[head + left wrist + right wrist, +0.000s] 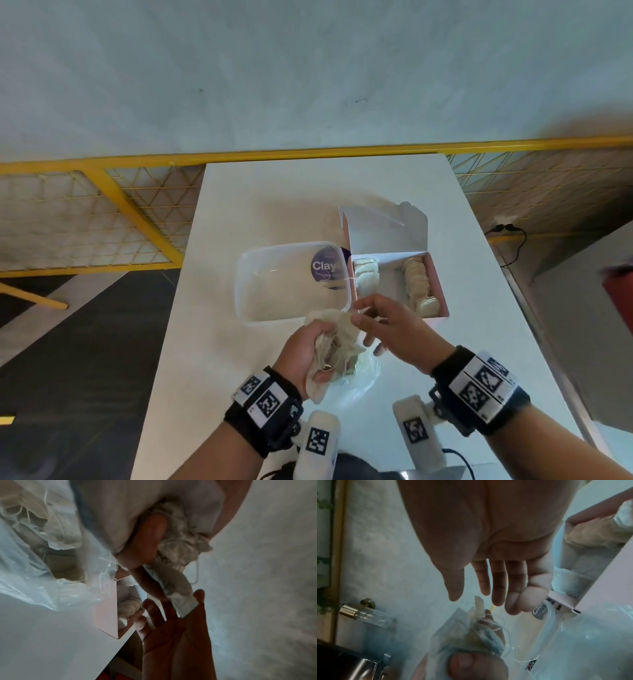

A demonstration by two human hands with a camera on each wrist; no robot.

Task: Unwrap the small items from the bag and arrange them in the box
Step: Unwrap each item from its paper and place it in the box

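Note:
My left hand [308,353] grips a crumpled bunch of cream tea bags [337,337] with loose strings, just above a clear plastic bag [364,380] on the white table. My right hand [387,325] is beside it with straight fingers; one tea bag's white end [186,605] lies between its thumb and forefinger. In the right wrist view the fingers [498,582] are spread above that tip [478,602]. Behind the hands is the pink box [441,291], lid up, with two rows of tea bags [419,284] inside.
A clear plastic tub [260,291] with a purple label sits left of the box, touching it. The narrow white table [239,205] drops off at left and right. A yellow mesh fence [137,212] runs behind it. A red object [620,294] is at far right.

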